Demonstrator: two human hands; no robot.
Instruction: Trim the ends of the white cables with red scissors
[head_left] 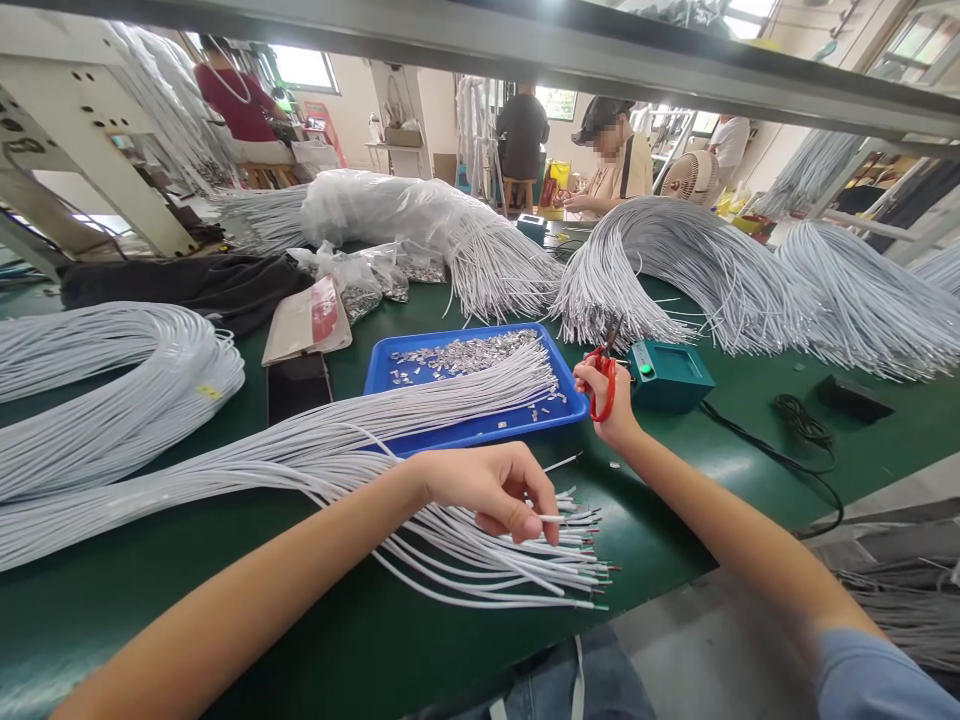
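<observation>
My left hand (499,490) is closed in a pinch on one white cable (551,518), whose end sticks out past the fingertips. Below and behind it, a loose bundle of white cables (480,555) lies on the table, their stripped ends showing small coloured wires. My right hand (611,400) holds red-handled scissors (604,385) with the blades pointing up and away, beside a green device (673,377) with a lit green button. Left of the scissors, a blue tray (469,433) holds small metal pieces (465,355) and the ends of another white cable bundle (450,398).
Coiled white cables (142,390) lie at left, near a dark phone (298,390) and a notebook (307,320). Large cable bundles (697,260) line the far side. A black cord (780,460) runs at right. A metal beam (480,45) crosses overhead. A co-worker (619,165) sits opposite.
</observation>
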